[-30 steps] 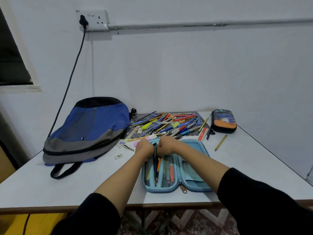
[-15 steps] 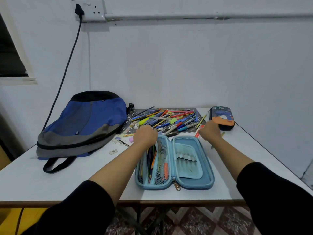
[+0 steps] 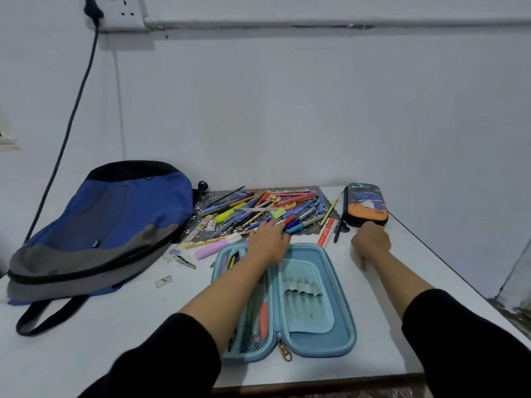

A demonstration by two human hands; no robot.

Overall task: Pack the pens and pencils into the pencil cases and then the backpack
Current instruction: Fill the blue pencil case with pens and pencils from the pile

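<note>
Head view: blue case lies unzipped, flat at desk front edge, few pens under mesh on its left half. Bare room front-left, also right of case. Pens piled behind, backpack far left, dark case zipped near right edge. Left hand released, fingers flat on nearest pens. Right hand curled knuckles-up just before dark case, can't tell if grasping.

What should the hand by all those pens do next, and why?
Probably the left hand should close on a few of the loose pens and carry them into the open blue pencil case. Its fingers touch the near edge of the pens, and the case lies open under its forearm.
</note>
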